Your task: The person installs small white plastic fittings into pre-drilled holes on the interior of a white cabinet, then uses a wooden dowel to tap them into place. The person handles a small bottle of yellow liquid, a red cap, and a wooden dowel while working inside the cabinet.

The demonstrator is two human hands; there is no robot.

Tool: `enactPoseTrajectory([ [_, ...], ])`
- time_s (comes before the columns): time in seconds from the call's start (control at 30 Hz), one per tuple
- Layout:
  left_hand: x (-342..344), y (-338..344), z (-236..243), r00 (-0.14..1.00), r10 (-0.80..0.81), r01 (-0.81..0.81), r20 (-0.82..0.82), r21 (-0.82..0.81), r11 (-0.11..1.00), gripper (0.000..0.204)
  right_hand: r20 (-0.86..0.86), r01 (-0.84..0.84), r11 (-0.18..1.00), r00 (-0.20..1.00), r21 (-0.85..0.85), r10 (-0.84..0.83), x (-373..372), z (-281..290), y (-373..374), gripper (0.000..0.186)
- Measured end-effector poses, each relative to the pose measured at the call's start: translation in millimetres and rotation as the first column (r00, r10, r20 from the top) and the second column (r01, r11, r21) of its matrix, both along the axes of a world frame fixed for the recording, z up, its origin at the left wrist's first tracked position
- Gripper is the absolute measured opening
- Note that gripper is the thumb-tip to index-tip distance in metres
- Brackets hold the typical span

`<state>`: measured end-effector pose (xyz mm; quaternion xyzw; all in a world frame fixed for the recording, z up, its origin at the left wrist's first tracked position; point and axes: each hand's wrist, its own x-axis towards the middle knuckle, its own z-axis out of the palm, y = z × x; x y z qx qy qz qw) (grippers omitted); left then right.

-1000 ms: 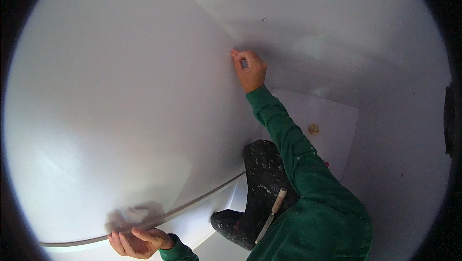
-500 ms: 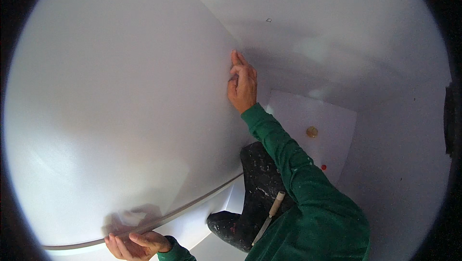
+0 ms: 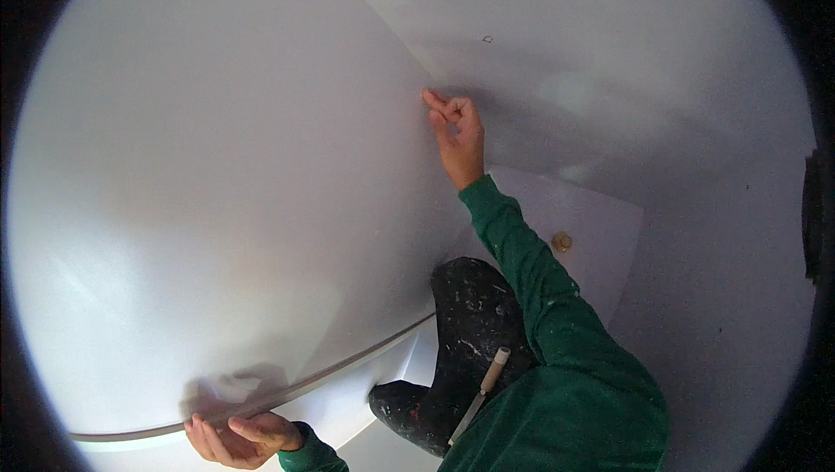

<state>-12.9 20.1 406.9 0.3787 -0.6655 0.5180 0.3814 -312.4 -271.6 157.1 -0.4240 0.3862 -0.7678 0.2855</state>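
A large pale, smooth door-like panel [image 3: 235, 194] fills the left half of the view, with a thin grey-brown strip [image 3: 348, 361] along its lower edge. At that strip's left part is my left hand [image 3: 239, 441], cupped palm up, thumb apart from the fingers, nothing seen in it. The hand's shadow falls on the panel just above. My right hand [image 3: 461, 137] is raised at the panel's right edge, where it meets the pale wall. Its fingers are bent and pinched toward the thumb, with fingertips at the edge. Anything between them is too small to tell.
Pale walls [image 3: 626, 63] enclose the space on the right. A yellowish round object [image 3: 562, 241] lies on the pale floor [image 3: 600, 211]. A tool with a tan handle [image 3: 496, 368] rests against my paint-spattered dark trousers [image 3: 474, 307]. A dark strip [image 3: 812, 215] shows at the far right.
My right hand has shifted slightly right, and its fingers have bent toward the thumb. A small red spot on the floor is now hidden by my sleeve. My left hand stays almost in place.
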Motion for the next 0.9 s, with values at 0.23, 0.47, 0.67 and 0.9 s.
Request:
enactPoseTrajectory([
  [0.23, 10, -1, 1, 0.999, -0.008, 0.009, 0.034, -0.038, 0.999, 0.029, 0.317, 0.003, 0.999, 0.948, 0.033, -0.013, 2, 0, -22, 0.027],
  [0.47, 3, -7, -4, 0.998, -0.042, 0.037, -0.050, -0.097, 0.995, 0.030, 0.368, -0.034, 0.994, 0.930, 0.104, -0.006, -7, 12, -22, 0.027],
  [0.67, -21, -23, 2, 0.995, 0.089, -0.097, -0.044, -0.261, 0.960, 0.045, 0.301, -0.033, 0.988, 0.954, 0.151, -0.015, -11, 14, -26, 0.028],
  [0.9, -36, -29, 27, 0.987, 0.107, -0.091, 0.120, -0.137, 0.986, 0.052, 0.182, 0.029, 0.982, 0.981, 0.188, -0.064, -10, 14, -28, 0.029],
])
